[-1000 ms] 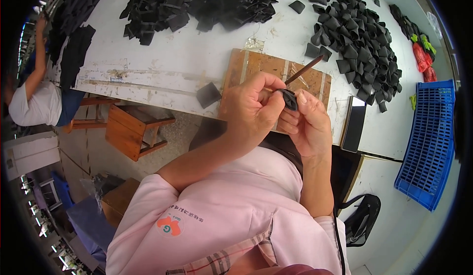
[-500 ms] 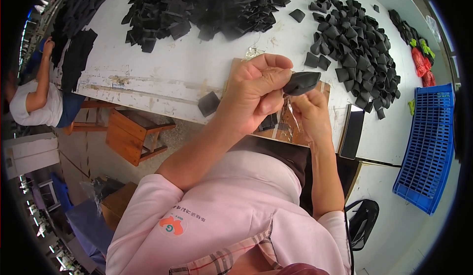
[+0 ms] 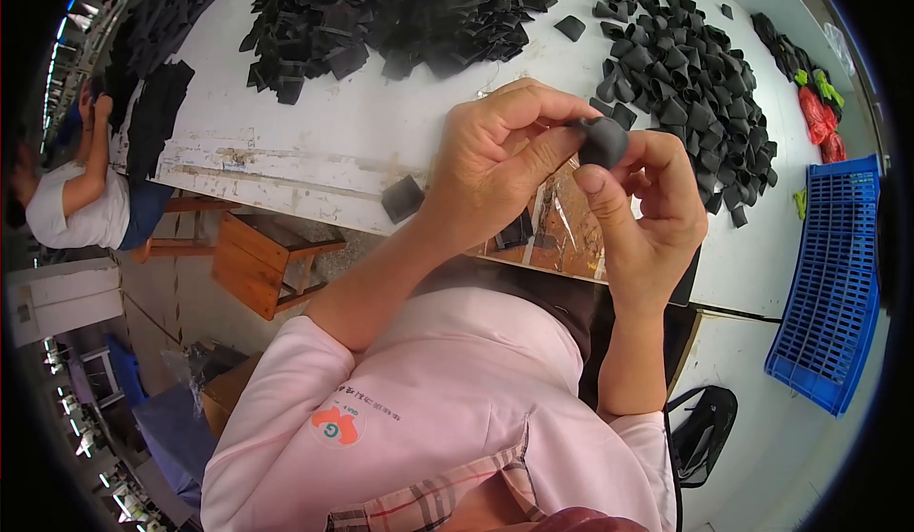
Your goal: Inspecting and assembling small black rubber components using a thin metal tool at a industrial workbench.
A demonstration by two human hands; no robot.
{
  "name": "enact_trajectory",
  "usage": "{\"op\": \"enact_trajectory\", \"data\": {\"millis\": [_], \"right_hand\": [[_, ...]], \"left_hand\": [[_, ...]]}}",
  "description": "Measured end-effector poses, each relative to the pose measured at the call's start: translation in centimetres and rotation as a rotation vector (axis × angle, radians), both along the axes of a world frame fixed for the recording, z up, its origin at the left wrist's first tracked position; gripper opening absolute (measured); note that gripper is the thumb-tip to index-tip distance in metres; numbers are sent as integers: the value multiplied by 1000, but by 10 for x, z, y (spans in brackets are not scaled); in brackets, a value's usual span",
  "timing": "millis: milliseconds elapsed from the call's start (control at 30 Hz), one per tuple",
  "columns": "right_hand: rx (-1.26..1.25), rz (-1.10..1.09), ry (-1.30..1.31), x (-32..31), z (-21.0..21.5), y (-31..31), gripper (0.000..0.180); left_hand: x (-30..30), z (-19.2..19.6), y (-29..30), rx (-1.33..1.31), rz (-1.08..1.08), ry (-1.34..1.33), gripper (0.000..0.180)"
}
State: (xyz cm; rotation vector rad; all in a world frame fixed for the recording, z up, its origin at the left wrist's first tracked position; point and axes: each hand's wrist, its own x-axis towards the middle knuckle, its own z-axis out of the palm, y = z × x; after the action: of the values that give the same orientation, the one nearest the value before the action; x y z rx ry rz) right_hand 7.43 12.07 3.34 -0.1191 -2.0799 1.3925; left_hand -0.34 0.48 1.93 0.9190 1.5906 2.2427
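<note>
Head view: the left hand (image 3: 495,165) and right hand (image 3: 647,213) are both pinched together on a small black piece (image 3: 604,141), raised over the wooden board (image 3: 557,237) (apparently for close handling), with loose black pieces (image 3: 685,65) piled within reach.

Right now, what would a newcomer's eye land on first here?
Both hands raised mid-frame: the left hand and right hand pinch one small black piece between them. Behind them on the white table lie two big heaps of black pieces, and a blue crate sits at right.
</note>
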Motion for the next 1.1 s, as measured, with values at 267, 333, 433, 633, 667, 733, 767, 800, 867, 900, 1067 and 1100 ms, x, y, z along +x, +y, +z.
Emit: {"op": "enact_trajectory", "data": {"millis": [267, 333, 433, 633, 667, 733, 767, 800, 867, 900, 1067, 1100], "right_hand": [[246, 57, -25, -8, -2, 10, 9], [271, 45, -9, -7, -14, 8, 7], [296, -48, 51, -8, -16, 2, 9], [397, -30, -9, -5, 0, 1, 9], [399, -32, -10, -6, -4, 2, 9], [362, -40, 47, -9, -20, 2, 8], [377, -49, 54, -9, -21, 2, 8], [379, -51, 56, -9, -22, 2, 8], [354, -63, 17, -7, -23, 0, 9], [349, -51, 11, -7, -19, 0, 9], [427, -65, 75, -6, -21, 0, 8], [422, -82, 92, -7, -28, -1, 8]], "left_hand": [[-5, 4, -4, -128, -13, 178, 13], [3, 2, 0, -115, 59, 34, 13], [5, 2, 0, -72, 44, 121, 12], [-6, -7, 1, -16, 82, 155, 10], [-5, -7, 2, -15, 80, 155, 10], [-4, -7, 4, -95, 105, 204, 10], [-2, -6, 4, -93, 104, 206, 10], [-1, -4, 3, -110, 128, 271, 9], [-1, -2, 2, -126, 156, 337, 8], [-2, -1, 3, -128, 173, 380, 8], [-7, 3, 0, -189, 126, 490, 8], [-8, 0, -1, -232, 124, 496, 8]]}}
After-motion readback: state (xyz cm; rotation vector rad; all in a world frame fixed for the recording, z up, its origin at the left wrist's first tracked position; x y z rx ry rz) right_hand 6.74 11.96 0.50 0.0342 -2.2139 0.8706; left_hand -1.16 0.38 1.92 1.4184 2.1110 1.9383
